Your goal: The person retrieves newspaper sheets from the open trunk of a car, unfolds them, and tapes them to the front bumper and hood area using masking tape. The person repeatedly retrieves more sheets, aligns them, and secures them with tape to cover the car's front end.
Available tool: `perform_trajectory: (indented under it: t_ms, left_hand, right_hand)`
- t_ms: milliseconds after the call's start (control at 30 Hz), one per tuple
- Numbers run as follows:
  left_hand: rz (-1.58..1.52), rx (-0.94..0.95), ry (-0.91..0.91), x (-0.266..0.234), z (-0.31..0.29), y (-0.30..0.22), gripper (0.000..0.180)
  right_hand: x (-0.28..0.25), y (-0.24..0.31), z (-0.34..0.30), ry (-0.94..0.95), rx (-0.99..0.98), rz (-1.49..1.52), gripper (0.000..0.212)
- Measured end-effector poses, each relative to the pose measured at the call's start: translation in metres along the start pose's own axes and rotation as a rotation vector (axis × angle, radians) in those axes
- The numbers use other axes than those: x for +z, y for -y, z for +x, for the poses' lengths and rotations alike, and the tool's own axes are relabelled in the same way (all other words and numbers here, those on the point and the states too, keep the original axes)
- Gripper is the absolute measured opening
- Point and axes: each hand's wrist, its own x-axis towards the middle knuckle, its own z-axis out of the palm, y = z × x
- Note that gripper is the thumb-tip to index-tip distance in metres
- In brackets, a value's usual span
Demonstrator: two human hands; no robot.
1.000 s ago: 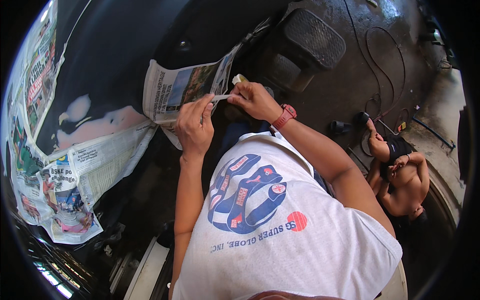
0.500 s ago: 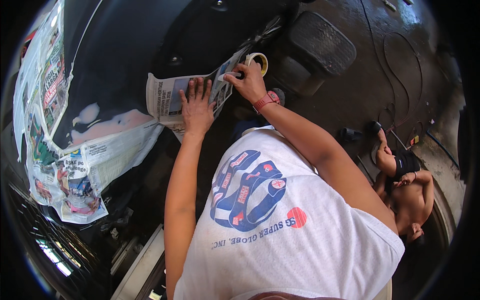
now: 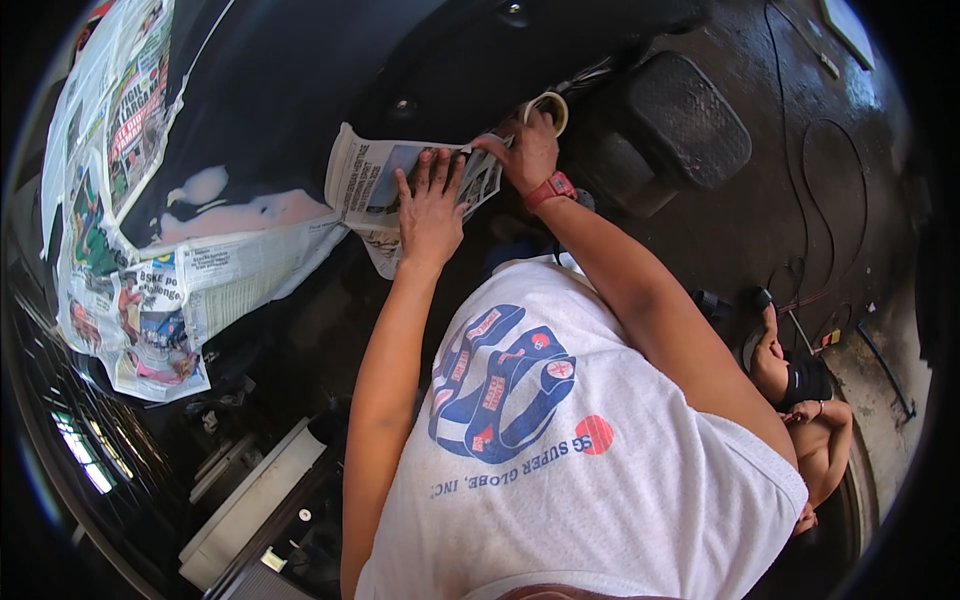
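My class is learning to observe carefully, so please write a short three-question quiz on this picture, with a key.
1. True or false: the left hand lies with spread fingers on the newspaper sheet.
2. What colour is the watch worn by the person in the white shirt?
3. Where is the roll of tape? (a) on the floor (b) at the right hand (c) on the shirt

Key: 1 true; 2 red; 3 b

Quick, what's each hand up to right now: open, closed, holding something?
Left hand: open, fingers spread on the newspaper, holding nothing.
Right hand: closed, holding a roll of pale tape.
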Motion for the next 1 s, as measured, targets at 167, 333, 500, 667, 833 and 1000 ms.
perform_trajectory:
  t_ms: [167,333,500,667,833,1000]
  left_hand:
    - [-0.085,0.025,-0.145,-0.005,-0.009,-0.004,0.074]
    - [-0.116,0.106,-0.407,-0.011,0.003,-0.002,0.059]
    - [-0.045,0.102,-0.368,-0.029,0.013,0.014,0.059]
    - [-0.446,-0.274,-0.649,-0.049,-0.023,0.008,0.057]
    - [-1.577,-0.264,-0.321,-0.045,-0.058,-0.013,0.037]
    - [-1.617,-0.291,-0.456,-0.033,-0.065,-0.016,0.015]
  right_hand:
    - [0.002,-0.021,0.003,-0.012,0.175,-0.143,0.053]
    - [-0.005,-0.03,0.004,0.063,0.144,-0.107,0.046]
    - [-0.009,-0.021,-0.002,0.069,0.101,0.014,0.033]
    - [-0.053,0.022,-0.022,0.313,0.263,0.427,0.039]
    - [-0.118,0.095,-0.038,1.009,0.074,0.647,0.078]
    - [-0.136,0.137,-0.027,1.082,-0.069,0.381,0.073]
